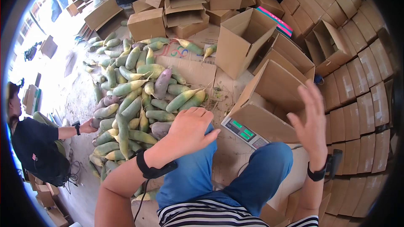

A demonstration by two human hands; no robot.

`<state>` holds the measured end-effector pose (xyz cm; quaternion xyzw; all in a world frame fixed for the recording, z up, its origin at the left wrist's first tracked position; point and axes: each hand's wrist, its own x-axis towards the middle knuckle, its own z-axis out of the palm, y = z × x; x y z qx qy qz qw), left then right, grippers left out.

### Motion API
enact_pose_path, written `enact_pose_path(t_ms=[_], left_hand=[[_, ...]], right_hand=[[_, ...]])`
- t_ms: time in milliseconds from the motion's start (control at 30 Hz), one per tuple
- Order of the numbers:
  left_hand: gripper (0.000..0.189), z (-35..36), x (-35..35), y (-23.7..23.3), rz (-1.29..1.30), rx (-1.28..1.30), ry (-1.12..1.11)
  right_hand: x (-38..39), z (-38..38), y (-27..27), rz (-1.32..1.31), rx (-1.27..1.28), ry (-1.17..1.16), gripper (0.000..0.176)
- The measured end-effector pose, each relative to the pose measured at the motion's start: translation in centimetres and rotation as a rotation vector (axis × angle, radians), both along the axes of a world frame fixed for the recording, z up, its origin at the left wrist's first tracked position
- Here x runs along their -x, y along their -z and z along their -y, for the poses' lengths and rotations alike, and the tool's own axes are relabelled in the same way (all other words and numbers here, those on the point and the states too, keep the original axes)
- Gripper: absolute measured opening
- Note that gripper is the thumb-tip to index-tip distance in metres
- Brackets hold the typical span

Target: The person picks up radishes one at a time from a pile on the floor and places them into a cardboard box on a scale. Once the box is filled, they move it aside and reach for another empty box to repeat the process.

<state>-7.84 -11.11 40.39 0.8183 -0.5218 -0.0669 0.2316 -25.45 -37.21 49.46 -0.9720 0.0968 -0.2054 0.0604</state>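
Vegetables, long green and yellow ones with a few purple among them, lay heaped on flattened cardboard on the floor, just ahead of your left knee. Your left hand rested over that knee at the near edge of the heap, back upward, fingers loosely bent and gripping nothing that showed. Your right hand was raised with the palm spread and the fingers apart, empty, just beside the tilted open box that sat on the scale by your right leg. With both hands free, I would judge the best way was to take the vegetables nearest your left hand first, grasp each round its thick middle rather than its thin tip, and lay it lengthwise in the box so the load sat flat. You would have done well to steady the box's near wall with your right hand, since it leaned on the scale and could slide, and to keep the green display uncovered so you could read it. Another person crouched on the far side of the heap with a hand on it, so reaching only into your own side was safer. Folded boxes stood stacked along your right.
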Motion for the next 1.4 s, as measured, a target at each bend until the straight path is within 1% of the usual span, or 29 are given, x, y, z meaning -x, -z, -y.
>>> enact_pose_path(t_ms=[33, 67, 100, 167, 233, 300, 333, 367, 433, 467, 500, 600, 667, 700, 733, 767, 833, 900, 933, 1033, 1167, 1400], left_hand=[[0.036, -0.1, 0.1, 0.0, -0.009, -0.004, 0.001], [0.036, -0.1, 0.1, 0.1, -0.018, -0.003, -0.009], [0.036, -0.2, 0.1, 0.1, -0.014, 0.016, -0.006], [0.036, -0.3, -0.1, -0.1, -0.009, 0.035, -0.011], [0.036, -0.5, -0.1, -0.4, -0.035, -0.033, -0.016], [0.036, -0.8, -0.3, -0.2, -0.024, -0.025, -0.036], [0.035, -0.8, -0.2, -0.2, -0.021, -0.015, -0.029], [0.035, -0.7, -0.2, -0.1, -0.02, -0.029, -0.01], [0.036, -0.4, -0.2, -0.3, 0.019, -0.029, -0.048], [0.034, -0.3, -0.1, -0.9, -0.056, -0.076, -0.064], [0.034, -0.2, -0.1, -0.9, -0.052, -0.072, -0.046], [0.032, -0.4, 0.3, -1.1, -0.247, 0.292, -0.087], [0.032, -1.2, 0.6, -4.4, -0.138, 0.412, -0.158], [0.032, -1.9, 0.9, -6.8, -0.06, 0.494, -0.169], [0.035, -3.0, 1.9, -10.2, -0.025, 0.547, -0.135], [0.035, -3.1, 3.5, -12.6, -0.094, 0.809, -0.131], [0.035, -4.3, 4.7, -16.1, 0.173, 1.046, -0.002], [0.035, -5.7, 5.6, -18.7, 0.397, 1.13, 0.094], [0.035, -6.0, 6.0, -19.6, 0.461, 1.141, 0.116], [0.035, -5.6, 6.6, -21.4, 0.586, 1.157, 0.127], [0.035, -4.9, 6.8, -22.4, 0.689, 1.169, 0.091], [0.035, -4.7, 6.5, -21.5, 0.8, 1.149, 0.035]], right_hand=[[-0.5, -0.8, -1.5, 0.123, 0.063, -0.025, 0.063], [-1.0, -1.4, -2.6, 0.245, 0.124, -0.052, 0.056], [-1.2, -2.3, -3.6, 0.237, 0.121, -0.063, 0.056], [-1.8, -4.0, -5.1, 0.187, 0.066, -0.182, 0.052], [-2.2, -5.0, -6.0, 0.175, 0.097, -0.249, 0.049], [-1.9, -5.4, -7.2, 0.277, 0.148, -0.322, 0.048], [-2.0, -6.0, -7.1, 0.477, 0.081, -0.366, 0.045], [-1.5, -6.1, -7.6, 0.61, 0.055, -0.413, 0.044], [0.1, -6.0, -9.1, 0.741, 0.046, -0.529, 0.044], [0.9, -6.1, -10.0, 0.776, 0.06, -0.583, 0.043], [1.7, -6.1, -10.8, 0.803, 0.067, -0.63, 0.043], [4.5, -6.1, -12.1, 0.848, 0.097, -0.705, 0.042], [5.8, -6.1, -12.5, 0.859, 0.111, -0.704, 0.042], [6.4, -5.9, -12.8, 0.855, 0.119, -0.695, 0.041], [6.9, -5.7, -12.9, 0.854, 0.127, -0.687, 0.041], [7.4, -5.6, -13.0, 0.849, 0.13, -0.68, 0.041], [8.1, -5.5, -13.2, 0.844, 0.143, -0.672, 0.04], [8.7, -5.5, -13.4, 0.853, 0.155, -0.67, 0.039], [9.0, -5.4, -13.5, 0.859, 0.155, -0.667, 0.039], [9.4, -5.0, -13.8, 0.866, 0.175, -0.671, 0.038], [9.9, -4.6, -14.5, 0.893, 0.237, -0.673, 0.037], [9.7, -5.1, -14.3, 0.934, 0.265, -0.703, 0.035]])
